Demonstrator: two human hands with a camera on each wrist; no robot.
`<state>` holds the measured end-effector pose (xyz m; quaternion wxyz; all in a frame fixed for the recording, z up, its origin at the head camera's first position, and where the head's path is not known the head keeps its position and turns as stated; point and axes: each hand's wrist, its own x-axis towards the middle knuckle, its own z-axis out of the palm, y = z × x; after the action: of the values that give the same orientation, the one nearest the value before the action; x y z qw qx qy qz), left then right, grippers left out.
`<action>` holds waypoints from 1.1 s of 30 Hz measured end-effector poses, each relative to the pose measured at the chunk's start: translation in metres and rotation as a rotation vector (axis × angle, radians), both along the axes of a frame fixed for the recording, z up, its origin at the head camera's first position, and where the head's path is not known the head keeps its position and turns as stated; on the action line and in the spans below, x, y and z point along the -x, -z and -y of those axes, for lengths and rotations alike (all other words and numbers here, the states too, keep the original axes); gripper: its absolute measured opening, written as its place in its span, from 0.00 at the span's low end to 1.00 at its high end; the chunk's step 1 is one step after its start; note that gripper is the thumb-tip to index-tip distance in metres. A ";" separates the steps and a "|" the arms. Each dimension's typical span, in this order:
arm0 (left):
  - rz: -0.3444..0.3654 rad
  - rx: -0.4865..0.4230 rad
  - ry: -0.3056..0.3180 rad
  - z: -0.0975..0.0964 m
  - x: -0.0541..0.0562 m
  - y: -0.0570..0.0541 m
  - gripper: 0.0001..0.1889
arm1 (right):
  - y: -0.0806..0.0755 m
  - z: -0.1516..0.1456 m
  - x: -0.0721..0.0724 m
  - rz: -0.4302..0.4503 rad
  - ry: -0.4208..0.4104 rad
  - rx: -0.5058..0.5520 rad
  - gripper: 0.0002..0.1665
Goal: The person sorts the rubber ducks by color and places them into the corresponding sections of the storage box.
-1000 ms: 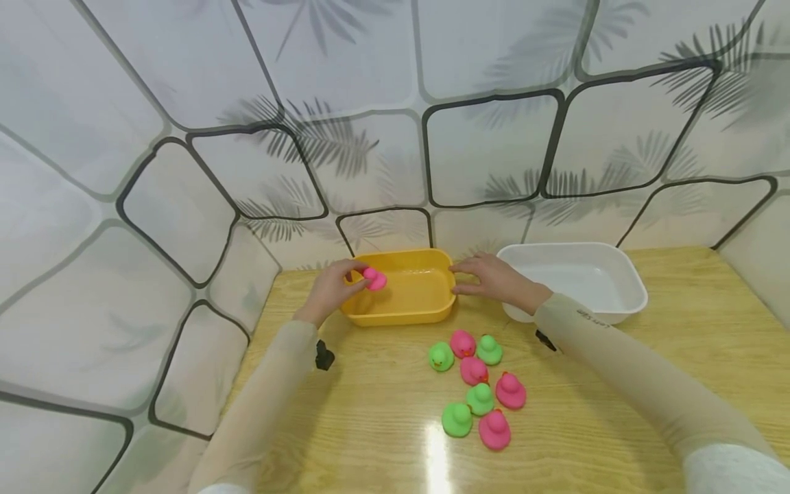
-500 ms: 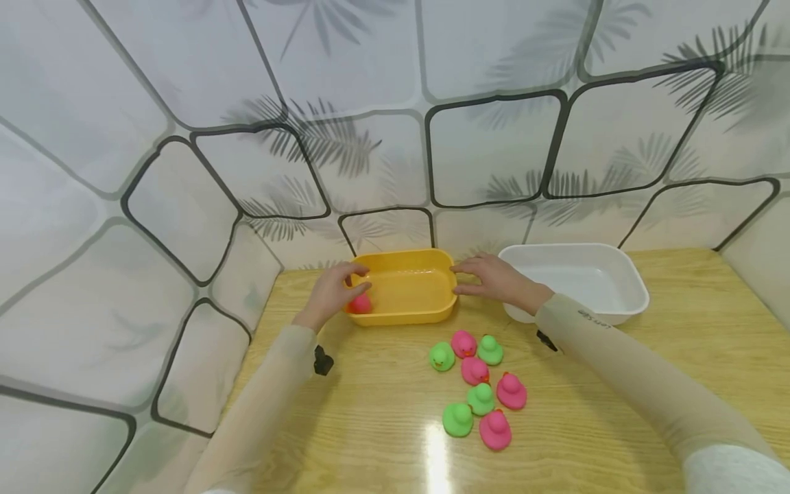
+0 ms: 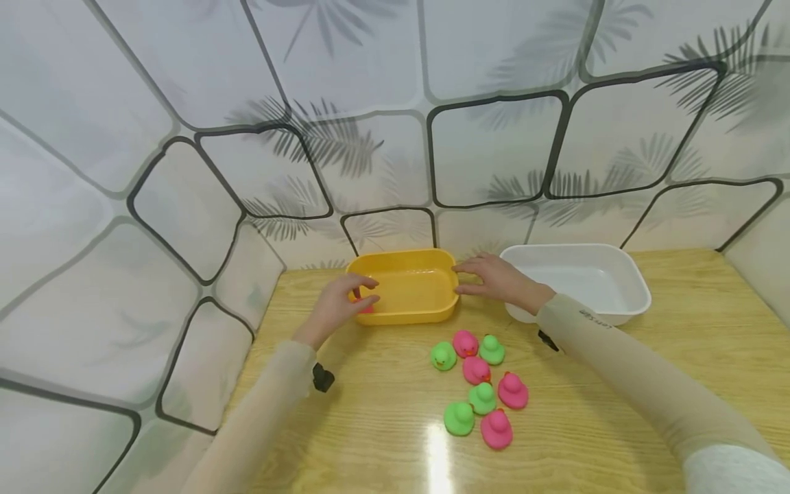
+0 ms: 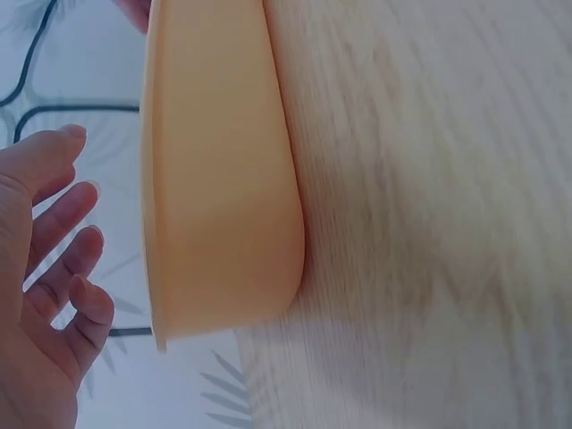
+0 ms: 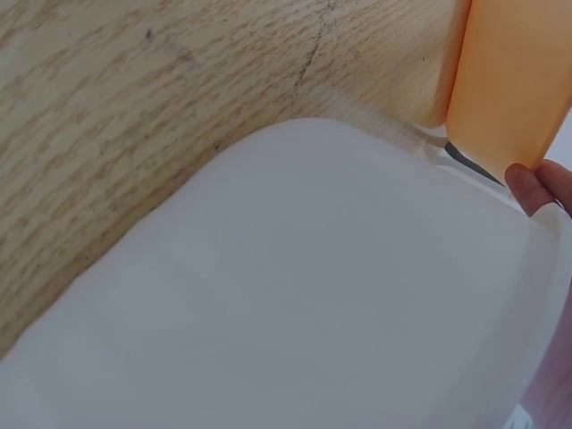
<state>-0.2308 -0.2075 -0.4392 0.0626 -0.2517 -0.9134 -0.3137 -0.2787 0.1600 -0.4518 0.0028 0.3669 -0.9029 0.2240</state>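
Pink duck [image 3: 367, 307] lowered — left fingers [image 3: 367, 282] parted

From where I stand, on the wood-grain table [image 3: 376, 398]: oblong yellow plastic tub [image 3: 420, 285] left, oblong white plastic tub [image 3: 574, 278] right, gap between. 1 pink toy duck [image 3: 367, 308] in left tub's left end, left hand [image 3: 334, 303] by it; right hand [image 3: 498, 278] at that tub's right rim. 4 small pink ducks [image 3: 496, 432] and 4 small green ducks [image 3: 459, 420] clustered before the gap. Patterned grey-white wall [image 3: 494, 151] behind.
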 end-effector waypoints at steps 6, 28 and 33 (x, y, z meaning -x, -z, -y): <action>-0.006 -0.013 0.061 -0.009 -0.013 0.001 0.16 | 0.002 -0.001 0.001 -0.013 -0.003 -0.002 0.33; -0.073 -0.031 0.246 -0.057 -0.065 0.006 0.16 | 0.003 -0.001 0.004 0.004 -0.004 0.008 0.34; -0.069 -0.011 0.318 -0.068 -0.075 0.007 0.17 | 0.005 -0.002 0.004 0.010 0.004 0.004 0.34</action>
<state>-0.1553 -0.1391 -0.4462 0.0449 -0.4035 -0.8577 -0.3156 -0.2825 0.1616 -0.4567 -0.0006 0.3641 -0.9032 0.2273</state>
